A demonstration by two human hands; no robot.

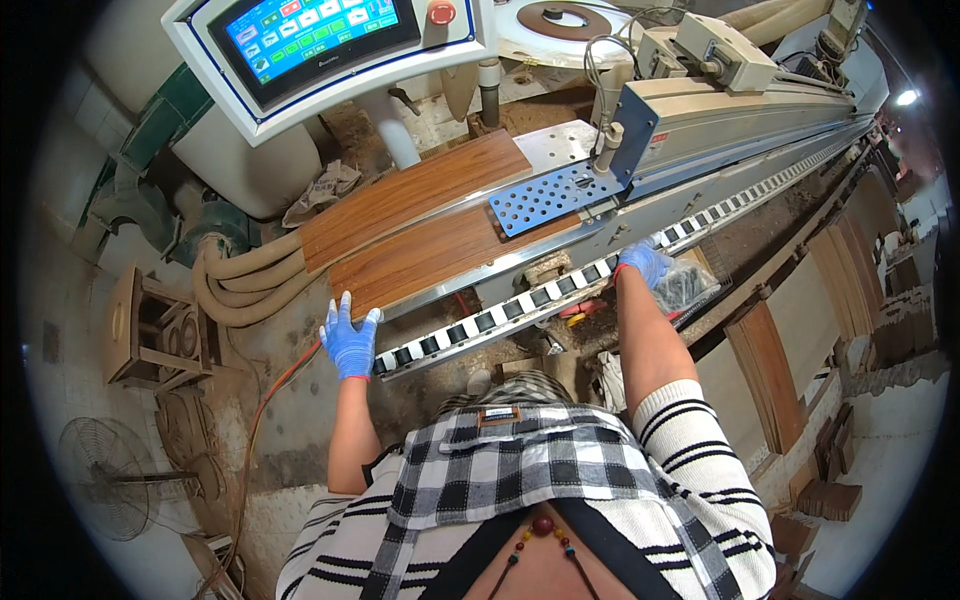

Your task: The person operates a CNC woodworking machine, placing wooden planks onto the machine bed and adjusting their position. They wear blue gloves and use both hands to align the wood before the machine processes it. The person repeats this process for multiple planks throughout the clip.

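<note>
My left hand (pixel 349 340) in a blue glove has its fingers spread at the near end of a wood-grain plank (pixel 410 265), touching it. A second plank (pixel 410 188) lies beside it on the machine bed, near a blue perforated plate (pixel 545 205). My right hand (pixel 642 265), also gloved, is at the long white rail with black rollers (pixel 485 322), beside a clear bag of dark small parts (pixel 685 284); what its fingers hold, if anything, I cannot make out.
A control panel with a lit screen (pixel 315 50) stands above the planks. Thick hoses (pixel 240 290), a wooden stand (pixel 150 325) and a fan (pixel 100 470) are at left. Stacked boards (pixel 765 380) line the right, past the machine's long beam (pixel 735 115).
</note>
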